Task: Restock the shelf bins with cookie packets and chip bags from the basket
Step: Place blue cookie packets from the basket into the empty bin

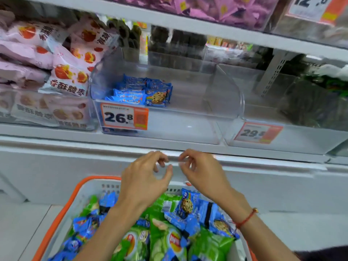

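Note:
A white basket with an orange rim [56, 213] stands below the shelf, filled with blue cookie packets [188, 204] and green chip bags [165, 240]. My left hand [145, 178] and my right hand [201, 172] hover side by side above the basket's far edge, in front of the shelf ledge. Their fingers are loosely curled and hold nothing. In the clear middle bin [188, 117], a small stack of blue cookie packets [143, 91] lies at its left side. The clear bin to the right [301, 136] holds dark green bags [312, 102] at its back.
Pink snack bags [56, 59] fill the bin on the left. Orange price tags reading 26.8 [124, 117] and 29.5 [258, 132] hang on the bin fronts. An upper shelf [188, 21] carries pink packets. The white shelf ledge [75, 147] runs across below the bins.

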{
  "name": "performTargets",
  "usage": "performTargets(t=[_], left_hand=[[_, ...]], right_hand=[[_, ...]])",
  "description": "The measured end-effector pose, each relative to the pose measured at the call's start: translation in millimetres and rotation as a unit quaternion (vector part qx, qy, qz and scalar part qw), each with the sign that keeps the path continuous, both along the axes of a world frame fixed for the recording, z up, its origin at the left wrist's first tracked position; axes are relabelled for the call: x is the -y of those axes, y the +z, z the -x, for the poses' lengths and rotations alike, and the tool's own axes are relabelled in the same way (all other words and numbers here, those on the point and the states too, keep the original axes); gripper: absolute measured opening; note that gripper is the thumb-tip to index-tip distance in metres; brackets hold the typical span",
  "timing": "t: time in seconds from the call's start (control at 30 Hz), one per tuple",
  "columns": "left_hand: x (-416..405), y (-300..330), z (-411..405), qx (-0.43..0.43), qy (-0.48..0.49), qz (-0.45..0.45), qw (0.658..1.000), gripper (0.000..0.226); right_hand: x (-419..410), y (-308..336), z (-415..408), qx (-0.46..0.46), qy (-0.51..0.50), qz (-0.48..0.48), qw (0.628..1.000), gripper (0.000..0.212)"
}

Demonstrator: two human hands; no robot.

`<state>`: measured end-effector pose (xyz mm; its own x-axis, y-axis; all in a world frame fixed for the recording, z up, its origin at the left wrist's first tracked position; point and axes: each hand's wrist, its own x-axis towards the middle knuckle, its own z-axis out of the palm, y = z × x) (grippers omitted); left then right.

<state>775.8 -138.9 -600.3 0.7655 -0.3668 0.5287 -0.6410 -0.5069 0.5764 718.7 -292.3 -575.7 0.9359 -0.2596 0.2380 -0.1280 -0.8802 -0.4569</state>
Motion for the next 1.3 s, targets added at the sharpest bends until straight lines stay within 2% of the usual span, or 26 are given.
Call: performTargets(t=[0.1,0.2,0.33,0.47,0.57,0.63,0.77,0.87,0.93,1.03,1.13,1.2,1.3], left_hand=[[5,-42,4,-0.100,-0.035,-0.161,0.981,0.014],[5,-87,9,-0.194,-0.114,-0.292,0.930,0.031],[-1,-122,14,-0.342,-0.216,-0.321,0.856,0.038],[-3,-120,6,-0.411,-0.241,-0.307,0.824,0.032],[-5,-121,4,-0.443,-0.248,-0.297,0.809,0.025],[-7,-127,3,-0.441,-0.217,-0.280,0.824,0.024],[-10,-117,0,-0.438,-0.087,-0.234,0.864,0.053],[-6,-89,-6,-0.458,-0.069,-0.194,0.865,0.068],[-5,-67,-12,-0.516,-0.084,-0.169,0.836,0.064],[-9,-37,-18,-0.642,-0.148,-0.111,0.745,0.054],[-14,-18,-17,-0.691,-0.240,-0.057,0.679,0.055],[-16,-8,-13,-0.702,-0.257,-0.008,0.664,0.050],[-15,0,-10,-0.694,-0.225,0.147,0.668,0.039]], right_hand=[[3,-44,1,-0.169,0.020,0.012,0.985,0.019],[14,-91,10,-0.314,0.037,-0.030,0.948,0.024],[17,-127,24,-0.402,0.026,-0.151,0.903,0.039],[13,-130,20,-0.477,0.049,-0.204,0.854,0.059],[8,-129,14,-0.456,0.038,-0.204,0.866,0.046],[10,-127,11,-0.437,0.030,-0.206,0.875,0.041],[24,-106,6,-0.397,0.034,-0.245,0.884,0.032],[33,-81,7,-0.354,0.059,-0.281,0.890,0.030],[36,-59,8,-0.305,0.115,-0.301,0.896,0.039],[35,-25,10,-0.251,0.180,-0.315,0.897,0.051],[27,-2,11,-0.234,0.224,-0.309,0.894,0.055],[24,5,11,-0.204,0.221,-0.286,0.910,0.057],[18,14,8,-0.100,0.139,-0.300,0.939,0.055]])
